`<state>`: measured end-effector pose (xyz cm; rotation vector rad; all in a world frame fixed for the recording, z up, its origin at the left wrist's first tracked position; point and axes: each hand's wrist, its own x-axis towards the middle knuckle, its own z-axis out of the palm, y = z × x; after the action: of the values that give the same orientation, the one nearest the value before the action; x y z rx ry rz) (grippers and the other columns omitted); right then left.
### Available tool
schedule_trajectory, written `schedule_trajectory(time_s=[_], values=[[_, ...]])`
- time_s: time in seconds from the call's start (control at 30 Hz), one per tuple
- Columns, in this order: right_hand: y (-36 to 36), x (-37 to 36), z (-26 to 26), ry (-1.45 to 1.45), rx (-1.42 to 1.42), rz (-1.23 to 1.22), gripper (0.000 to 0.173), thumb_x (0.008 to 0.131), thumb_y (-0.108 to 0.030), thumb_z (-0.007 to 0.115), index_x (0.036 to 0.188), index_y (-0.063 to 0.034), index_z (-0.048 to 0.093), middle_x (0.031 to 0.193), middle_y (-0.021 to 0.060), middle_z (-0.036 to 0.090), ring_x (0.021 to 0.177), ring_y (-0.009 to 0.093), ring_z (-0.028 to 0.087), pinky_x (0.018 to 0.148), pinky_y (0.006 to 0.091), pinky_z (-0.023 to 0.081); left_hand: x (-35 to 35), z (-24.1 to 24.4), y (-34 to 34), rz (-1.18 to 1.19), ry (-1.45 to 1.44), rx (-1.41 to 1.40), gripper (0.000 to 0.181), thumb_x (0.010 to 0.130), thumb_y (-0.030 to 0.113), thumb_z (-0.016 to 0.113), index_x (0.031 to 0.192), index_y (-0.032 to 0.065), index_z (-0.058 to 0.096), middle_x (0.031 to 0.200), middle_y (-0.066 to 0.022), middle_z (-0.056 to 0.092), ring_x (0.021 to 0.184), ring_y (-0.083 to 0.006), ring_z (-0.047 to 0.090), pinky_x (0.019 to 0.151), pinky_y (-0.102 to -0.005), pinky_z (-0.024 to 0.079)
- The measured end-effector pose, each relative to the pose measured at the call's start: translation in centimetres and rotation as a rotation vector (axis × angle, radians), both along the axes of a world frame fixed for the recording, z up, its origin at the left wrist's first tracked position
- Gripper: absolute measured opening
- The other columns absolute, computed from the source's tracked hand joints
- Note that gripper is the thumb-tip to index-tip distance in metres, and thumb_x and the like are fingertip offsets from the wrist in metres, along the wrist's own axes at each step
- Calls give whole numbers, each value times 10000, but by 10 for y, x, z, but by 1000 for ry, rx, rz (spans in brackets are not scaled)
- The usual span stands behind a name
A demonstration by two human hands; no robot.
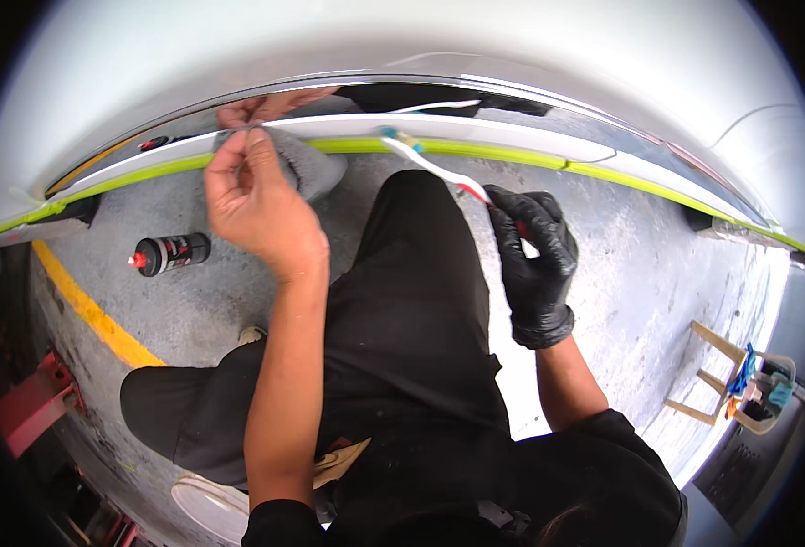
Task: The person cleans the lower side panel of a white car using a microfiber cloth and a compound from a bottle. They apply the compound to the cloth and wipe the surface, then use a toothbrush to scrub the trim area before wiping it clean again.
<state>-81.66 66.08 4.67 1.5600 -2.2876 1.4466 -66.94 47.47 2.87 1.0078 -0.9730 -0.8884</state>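
Observation:
Bare, my left hand (265, 198) pinches the edge of a grey cloth (310, 164) against the lower sill of a white car body (498, 128). The cloth hangs down beside the sill. My right hand (535, 253), in a black glove, is closed around the handle of a white and red toothbrush (443, 167). Its bristled head is at the sill, near the green masking tape (511, 154) along the lower edge; whether the bristles touch the panel I cannot tell. The glossy dark trim (306, 102) above mirrors both hands.
A black bottle with a red cap (177, 254) lies on the concrete floor at left. Beyond it are a yellow floor line (95, 325) and a red metal arm (40, 403). A wooden stool (716, 342) and a bin holding cloths (778, 420) are at right.

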Motion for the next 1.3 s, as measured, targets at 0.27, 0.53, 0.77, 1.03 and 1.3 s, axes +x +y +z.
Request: schedule_trajectory(time_s=[0.27, 0.53, 0.77, 1.03, 1.3], values=[[-20, -36, -11, 172, -99, -104, 244, 778, -16, 805, 1008, -79, 755, 899, 103, 701, 791, 280, 671, 685, 384, 525, 11, 0, -5, -58, -111, 44, 133, 922, 91, 764, 1006, 24, 685, 945, -25, 676, 824, -63, 615, 644, -169, 420], [67, -136, 3, 281, -15, -446, 209, 810, -17, 816, 1009, -63, 767, 922, 73, 719, 795, 178, 683, 707, 294, 547, 17, -1, -7, -55, -222, 16, 128, 940, 96, 743, 999, 2, 678, 1107, -94, 714, 908, -72, 632, 642, -171, 401], [55, -127, 5, 342, -39, -395, 205, 785, -101, 840, 972, -119, 760, 913, 66, 701, 833, 258, 675, 746, 370, 520, 15, 1, -7, -68, -313, 22, 152, 954, 54, 709, 1051, -53, 663, 1229, -187, 691, 1045, -139, 654, 899, -231, 486], [88, -164, 20, 403, -13, -466, 160, 822, -131, 827, 968, -108, 768, 914, 60, 729, 815, 236, 687, 747, 363, 543, 29, -8, -17, -104, -298, -14, 170, 954, 58, 711, 1066, -58, 660, 1100, -137, 715, 1014, -161, 666, 926, -258, 517], [90, -167, 12, 275, -37, -386, 137, 830, -99, 810, 956, -79, 762, 889, 80, 725, 790, 229, 699, 722, 347, 542, 20, -11, -7, -99, -523, -206, 151, 943, 81, 735, 1041, -31, 715, 1049, -103, 694, 925, -170, 667, 883, -293, 540]])
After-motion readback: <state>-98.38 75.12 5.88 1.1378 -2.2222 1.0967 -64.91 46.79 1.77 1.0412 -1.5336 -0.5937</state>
